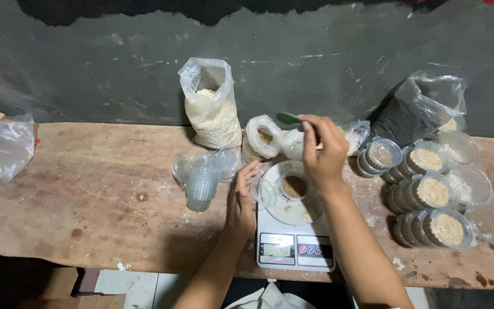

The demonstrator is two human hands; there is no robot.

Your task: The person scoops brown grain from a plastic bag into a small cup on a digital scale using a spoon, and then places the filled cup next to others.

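Small clear cup [294, 186] with brown granules sits on the round pan of a white kitchen scale [295, 240] at the desk's [87, 194] near edge. The right hand [322, 150] hovers above it, fingers clenched on a green spoon [289, 118]. The left hand [241, 197] rests beside the scale, fingers released and straight. A tall bag of pale flakes [212, 109] stands behind; stacked empty cups [202, 186] lie left. Filled lidded cups [433, 191] cluster right, holding tan grain.
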